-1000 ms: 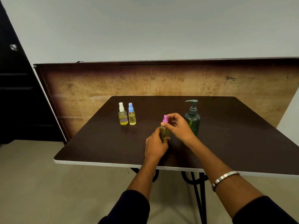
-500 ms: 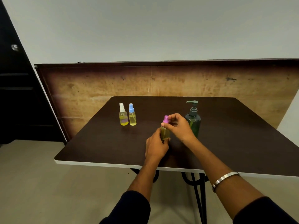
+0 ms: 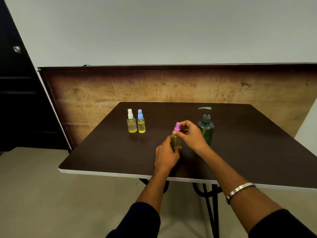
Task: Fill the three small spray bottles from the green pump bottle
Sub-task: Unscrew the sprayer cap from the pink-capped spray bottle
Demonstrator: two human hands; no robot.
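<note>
Bare table [image 3: 257, 143] surface lies right of and behind the green pump bottle [image 3: 206, 129]. Mid-table, toward the near edge, the left hand [image 3: 167, 156] clamps the pink-capped bottle [image 3: 176, 140]; the right hand [image 3: 190, 134] pinches its cap [image 3: 177, 126]. Two filled spray bottles [image 3: 136, 123] stand toward the far left corner.

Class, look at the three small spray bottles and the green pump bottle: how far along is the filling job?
Looks done: the white-capped bottle and blue-capped bottle stand capped, holding yellow liquid. In hand: the left hand grips the pink-capped bottle, which holds liquid too, while the right hand has its fingers on the pink cap. The green pump bottle stands untouched. Left: probably just finishing that cap.
</note>
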